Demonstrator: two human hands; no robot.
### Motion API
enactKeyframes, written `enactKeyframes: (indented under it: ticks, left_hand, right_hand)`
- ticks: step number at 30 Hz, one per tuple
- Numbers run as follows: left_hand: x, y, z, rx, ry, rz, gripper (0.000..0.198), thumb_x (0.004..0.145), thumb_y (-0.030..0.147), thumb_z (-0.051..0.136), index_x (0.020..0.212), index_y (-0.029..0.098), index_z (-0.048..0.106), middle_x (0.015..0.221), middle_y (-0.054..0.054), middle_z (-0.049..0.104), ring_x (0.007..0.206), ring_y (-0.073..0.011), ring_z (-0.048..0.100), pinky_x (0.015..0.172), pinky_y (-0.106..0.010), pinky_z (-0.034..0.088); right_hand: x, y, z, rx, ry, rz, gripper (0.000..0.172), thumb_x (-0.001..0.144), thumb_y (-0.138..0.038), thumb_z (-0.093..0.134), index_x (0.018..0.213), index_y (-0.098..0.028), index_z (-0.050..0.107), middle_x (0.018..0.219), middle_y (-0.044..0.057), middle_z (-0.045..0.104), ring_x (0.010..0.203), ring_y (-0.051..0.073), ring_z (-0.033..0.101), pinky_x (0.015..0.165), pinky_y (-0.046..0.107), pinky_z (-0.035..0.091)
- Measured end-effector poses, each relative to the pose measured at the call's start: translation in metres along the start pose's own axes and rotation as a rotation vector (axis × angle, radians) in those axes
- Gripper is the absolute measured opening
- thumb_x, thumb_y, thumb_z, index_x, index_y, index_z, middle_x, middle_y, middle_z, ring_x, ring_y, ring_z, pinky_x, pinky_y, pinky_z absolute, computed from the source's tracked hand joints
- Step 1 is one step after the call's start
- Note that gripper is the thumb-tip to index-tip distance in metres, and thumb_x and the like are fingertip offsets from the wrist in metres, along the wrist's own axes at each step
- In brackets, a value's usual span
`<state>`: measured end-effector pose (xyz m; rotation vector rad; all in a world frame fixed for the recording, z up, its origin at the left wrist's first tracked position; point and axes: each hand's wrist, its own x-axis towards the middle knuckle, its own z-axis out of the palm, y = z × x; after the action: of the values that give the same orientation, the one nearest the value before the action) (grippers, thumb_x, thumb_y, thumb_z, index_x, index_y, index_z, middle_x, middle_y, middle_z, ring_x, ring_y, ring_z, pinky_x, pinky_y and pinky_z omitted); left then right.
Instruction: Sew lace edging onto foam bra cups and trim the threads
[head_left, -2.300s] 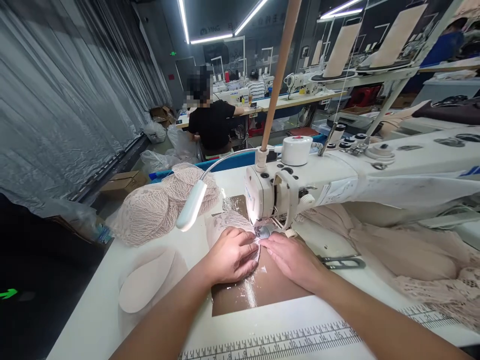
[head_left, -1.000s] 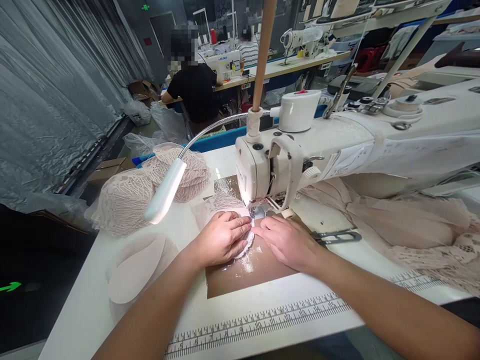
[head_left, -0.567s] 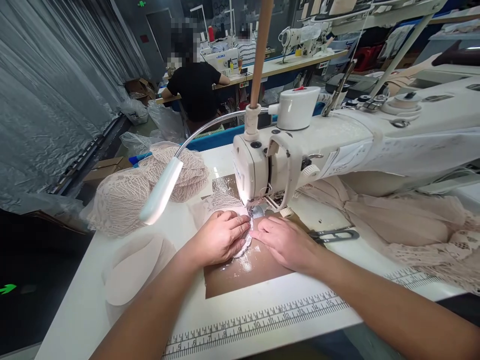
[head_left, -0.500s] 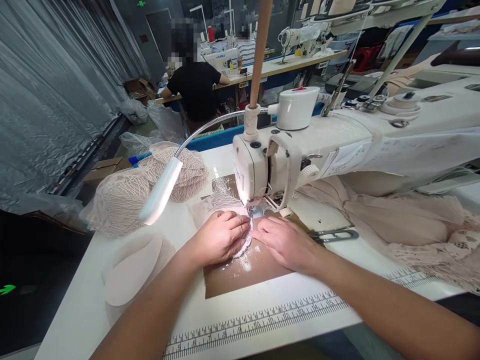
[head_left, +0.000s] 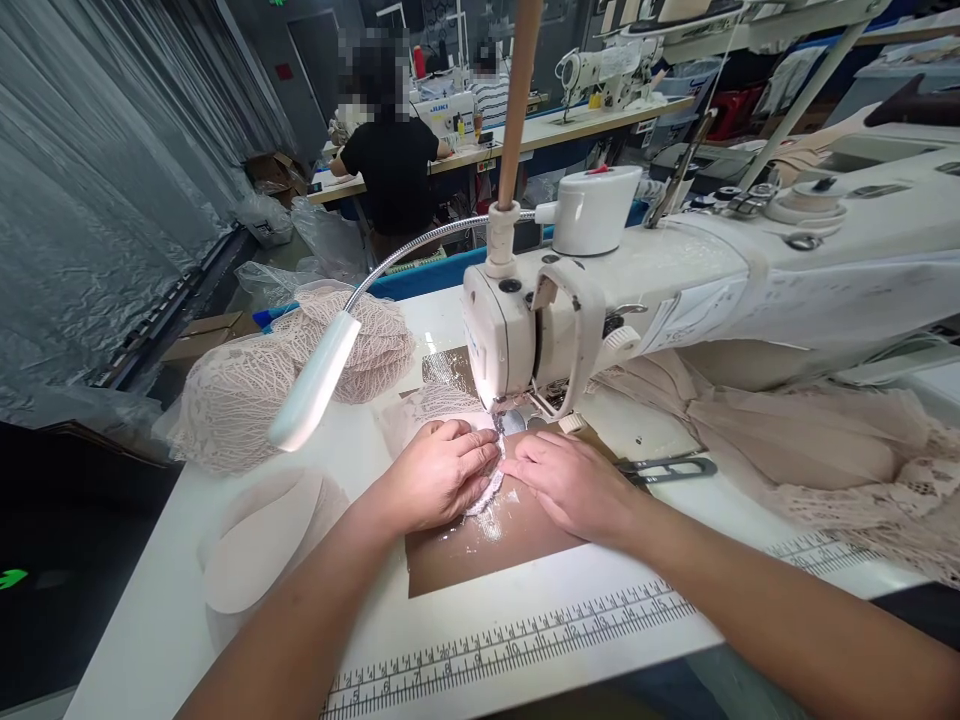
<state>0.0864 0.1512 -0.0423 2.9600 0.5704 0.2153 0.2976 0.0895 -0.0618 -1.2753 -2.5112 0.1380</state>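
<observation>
Under the head of a white sewing machine (head_left: 499,340) lies a small pale lace piece with a curved edge (head_left: 493,490), partly hidden by my fingers. My left hand (head_left: 442,470) is closed over its left part, fingertips close to the needle area. From the other side, my right hand (head_left: 562,480) has its fingers curled, with the thumb and index fingertips pinching at the piece's right edge. A brown sheet (head_left: 465,560) covers the machine bed beneath both hands. More pale lace (head_left: 427,410) extends behind my left hand.
A lit gooseneck lamp (head_left: 319,380) hangs over the left side. Bundled lace (head_left: 240,400) and stacked pale cup pieces (head_left: 262,550) lie left. Right are dark thread snips (head_left: 667,468) and beige lace garments (head_left: 817,430). A ruler strip (head_left: 480,665) runs along the front. A person (head_left: 390,165) sits beyond.
The view has shifted very slightly. Both hands stay in nearly the same place on the lace piece. The seated person's arms and head have moved a little.
</observation>
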Motion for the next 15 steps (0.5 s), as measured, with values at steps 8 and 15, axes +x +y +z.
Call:
enactKeyframes:
  ticks: [8,15]
  left_hand:
    - [0.0037,0.0042,0.0022,0.019,0.023,-0.115,0.043,0.091,0.037,0.039,0.126,0.016,0.052,0.130,-0.011,0.054,0.097,-0.0255,0.050,0.084,-0.041,0.042]
    - [0.0056,0.0068,0.0008,0.038,0.043,-0.166,0.043,0.090,0.039,0.041,0.123,0.015,0.053,0.128,-0.012,0.054,0.094,-0.0255,0.051,0.082,-0.042,0.042]
  right_hand:
    - [0.0036,-0.0004,0.0008,-0.114,0.042,0.056,0.027,0.085,-0.012,0.043,0.098,-0.019,0.066,0.080,0.004,0.058,0.070,0.016,0.047,0.060,0.028,0.029]
    - [0.0081,-0.0004,0.0000,-0.175,0.018,0.145,0.028,0.082,-0.010,0.046,0.101,-0.019,0.066,0.079,0.004,0.059,0.071,0.017,0.050,0.058,0.029,0.028]
